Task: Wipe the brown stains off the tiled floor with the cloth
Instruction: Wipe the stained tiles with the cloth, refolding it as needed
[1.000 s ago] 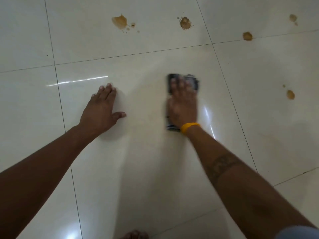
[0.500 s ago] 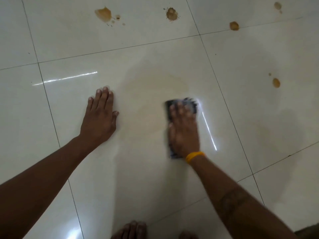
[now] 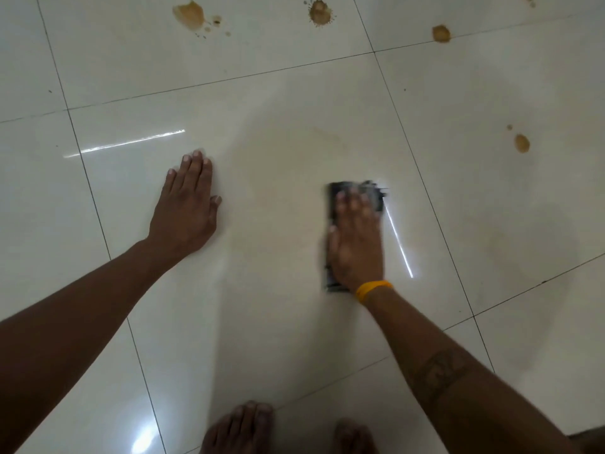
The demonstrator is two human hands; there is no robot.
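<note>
Head view: right hand (image 3: 357,244) presses flat, fingers straight, on a dark cloth (image 3: 335,204) at centre right of the frame, while the left hand (image 3: 186,208) rests open-palmed on the tiled floor (image 3: 294,322) at centre left. Brown stains (image 3: 189,15) dot the upper frame, well apart from the cloth. Soft and light, the cloth probably slides easily on glossy tile and is best pinned under a flat palm.
</note>
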